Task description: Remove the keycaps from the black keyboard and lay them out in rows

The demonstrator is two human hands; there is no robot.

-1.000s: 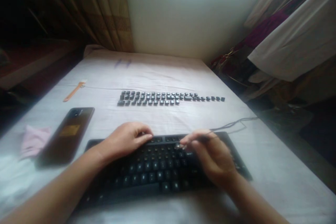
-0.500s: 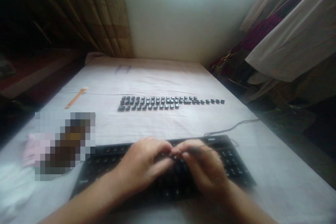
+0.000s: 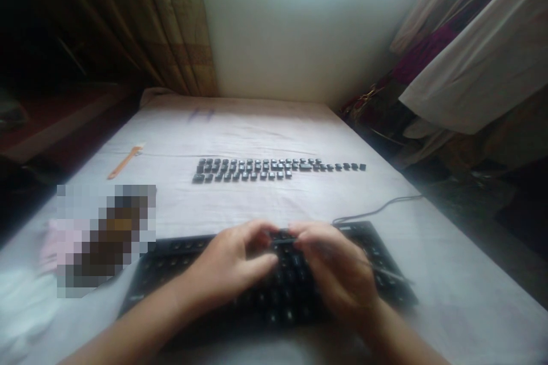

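A black keyboard (image 3: 282, 296) lies in front of me, with keycaps gone from part of its upper left area. Over its middle left, my left hand (image 3: 240, 262) has thumb and index finger apart, with nothing visible between them. Close by on the right, my right hand (image 3: 338, 262) is closed around a thin, dark rod-like tool (image 3: 391, 275); its end sticks out past the hand toward the lower right. The right fingertips are near the upper keys, and their contact is blurred. Beyond the keyboard, loose black keycaps (image 3: 254, 175) stand in rows on the cloth.
A pale sheet (image 3: 257, 131) covers the surface. At the left lie an orange-handled brush (image 3: 124, 162) and a pixelated brown item (image 3: 115, 245). The keyboard cable (image 3: 381, 206) runs off to the right edge. Hanging cloth (image 3: 475, 74) fills the right side.
My hands have moved apart from their fingertip-to-fingertip pinch, and the left thumb and index have spread. The tool in my right hand has swung so its end points to the lower right.
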